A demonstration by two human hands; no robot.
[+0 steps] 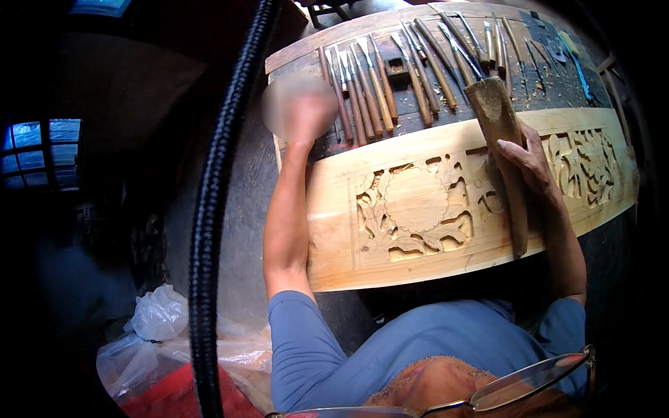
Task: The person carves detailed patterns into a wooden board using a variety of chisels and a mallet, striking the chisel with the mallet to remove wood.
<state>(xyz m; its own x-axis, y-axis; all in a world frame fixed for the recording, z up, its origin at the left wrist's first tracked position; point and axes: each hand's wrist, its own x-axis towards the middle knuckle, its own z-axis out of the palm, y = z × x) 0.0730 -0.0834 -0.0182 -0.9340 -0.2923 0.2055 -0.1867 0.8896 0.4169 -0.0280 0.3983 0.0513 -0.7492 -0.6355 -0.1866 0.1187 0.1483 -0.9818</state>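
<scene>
The right hand (pixel 534 161) is wrapped round a mallet (pixel 514 202), whose head points toward the chisels (pixel 382 104) beyond the carved board (pixel 333 230) on the bench (pixel 301 54). The left hand (pixel 301 110), near the leftmost chisels, is blurred; I cannot tell whether it is open or closed.

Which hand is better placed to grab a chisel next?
Probably the left hand: it is beside the row of chisels, though blurring hides whether it holds anything. The right hand is holding the wooden mallet.
</scene>
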